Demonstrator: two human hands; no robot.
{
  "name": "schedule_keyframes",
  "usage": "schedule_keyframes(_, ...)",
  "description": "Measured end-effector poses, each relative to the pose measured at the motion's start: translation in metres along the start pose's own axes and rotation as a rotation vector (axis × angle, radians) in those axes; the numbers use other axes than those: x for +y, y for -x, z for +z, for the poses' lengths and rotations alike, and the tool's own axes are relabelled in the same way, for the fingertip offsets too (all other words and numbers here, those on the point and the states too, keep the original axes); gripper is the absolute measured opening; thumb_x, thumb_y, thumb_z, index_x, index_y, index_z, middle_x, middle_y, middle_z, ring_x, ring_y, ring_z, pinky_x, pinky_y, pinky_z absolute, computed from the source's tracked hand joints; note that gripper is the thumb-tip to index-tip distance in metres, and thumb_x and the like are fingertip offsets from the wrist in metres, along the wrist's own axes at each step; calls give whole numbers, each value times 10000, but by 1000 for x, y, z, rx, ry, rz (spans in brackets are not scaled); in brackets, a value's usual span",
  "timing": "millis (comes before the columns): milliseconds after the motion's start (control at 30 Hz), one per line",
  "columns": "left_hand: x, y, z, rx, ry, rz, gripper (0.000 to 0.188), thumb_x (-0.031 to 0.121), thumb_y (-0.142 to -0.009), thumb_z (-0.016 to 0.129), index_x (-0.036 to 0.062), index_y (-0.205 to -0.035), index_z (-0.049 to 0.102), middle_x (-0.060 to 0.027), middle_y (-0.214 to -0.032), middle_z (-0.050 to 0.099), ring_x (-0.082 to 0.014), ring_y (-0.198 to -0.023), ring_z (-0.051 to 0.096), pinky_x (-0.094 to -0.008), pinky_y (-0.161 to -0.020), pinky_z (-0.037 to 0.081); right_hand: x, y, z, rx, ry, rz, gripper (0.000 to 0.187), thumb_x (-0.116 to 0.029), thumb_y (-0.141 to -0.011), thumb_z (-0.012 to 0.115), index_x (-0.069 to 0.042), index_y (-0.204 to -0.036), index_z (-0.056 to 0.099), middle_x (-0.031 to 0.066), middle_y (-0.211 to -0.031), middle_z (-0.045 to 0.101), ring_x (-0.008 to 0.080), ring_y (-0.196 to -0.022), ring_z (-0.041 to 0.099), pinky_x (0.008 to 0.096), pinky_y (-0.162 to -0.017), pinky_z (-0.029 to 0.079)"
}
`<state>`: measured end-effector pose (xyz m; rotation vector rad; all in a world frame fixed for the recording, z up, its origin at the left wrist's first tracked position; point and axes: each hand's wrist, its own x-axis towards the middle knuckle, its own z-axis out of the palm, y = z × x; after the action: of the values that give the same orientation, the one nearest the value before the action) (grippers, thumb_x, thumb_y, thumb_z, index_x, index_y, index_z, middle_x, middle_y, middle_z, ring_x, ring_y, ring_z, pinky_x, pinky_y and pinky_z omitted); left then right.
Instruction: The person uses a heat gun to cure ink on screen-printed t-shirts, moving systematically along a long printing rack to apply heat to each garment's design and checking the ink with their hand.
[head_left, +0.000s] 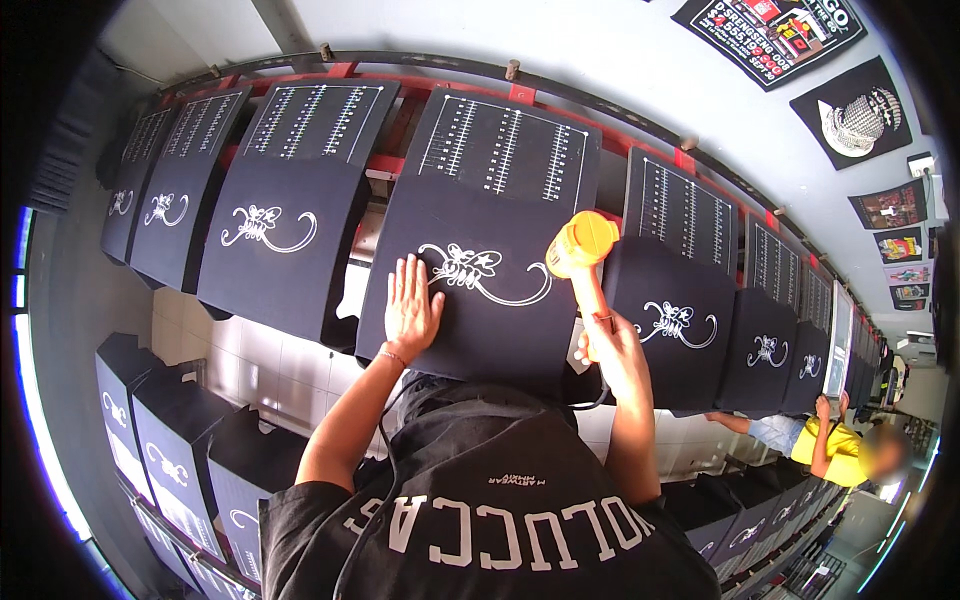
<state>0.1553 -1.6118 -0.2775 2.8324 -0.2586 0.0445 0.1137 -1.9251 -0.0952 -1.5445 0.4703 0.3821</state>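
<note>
In front of me, a black shirt [470, 335] is stretched over a dark board [470, 150] marked with white ruler scales. On the cloth is a white line print [475, 268] of a flower-like figure with a curling tail. My left hand [412, 308] lies flat on the shirt just left of the print, its fingers stretched out. My right hand [618, 350] is wrapped round the handle of an orange hair dryer [586, 243], held over the right side of the same shirt. The dryer's head is beside the print's curled tail. A cord runs by my right hand.
More printed black shirts on boards stand in the row left [265, 235] and right [680, 320]. Another row [165, 455] lies behind me. A red and black rail [420, 75] borders the far side. At the right, a person in a yellow shirt [838, 450] holds a pale frame [840, 345].
</note>
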Motion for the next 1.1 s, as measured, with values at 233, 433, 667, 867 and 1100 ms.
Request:
schedule_keyframes(233,-17,-48,12,112,-25,-36,677,344,-991,483,-82,-1487,310,-236,-1586,263,-381,-1493,199,-481,-1220,152,-2,-7,6,-44,-22,-14,310,-292,-997,608,-3,-1108,595,23,-731,603,105,-601,607,240,-553,500)
schedule_keyframes(433,23,-23,7,-30,81,96,679,318,-963,513,-70,-1484,318,-239,-1576,281,-382,-1494,203,-495,-1220,141,-4,-6,18,-19,-4,8,311,-281,-993,617,0,-1124,593,23,-731,603,101,-604,608,241,-553,492)
schedule_keyframes(667,17,-15,0,-98,95,208,695,313,-952,537,-49,-1499,307,-223,-1580,279,-376,-1492,210,-492,-1222,145,-5,-4,20,-44,-49,14,306,-268,-995,616,2,-1138,589,23,-740,609,101,-615,612,239,-557,493)
schedule_keyframes(867,-24,-56,7,62,-6,25,658,332,-998,468,-63,-1498,305,-217,-1595,255,-363,-1499,194,-479,-1225,134,1,-5,23,35,-46,-26,287,-274,-994,619,-10,-1103,595,15,-737,607,98,-611,613,232,-557,497)
schedule_keyframes(1100,2,-41,7,-55,48,124,660,308,-984,482,-58,-1500,294,-221,-1594,248,-375,-1495,195,-489,-1220,137,-3,25,21,114,-35,23,251,-263,-999,604,-17,-1048,601,16,-737,607,99,-609,615,229,-553,492)
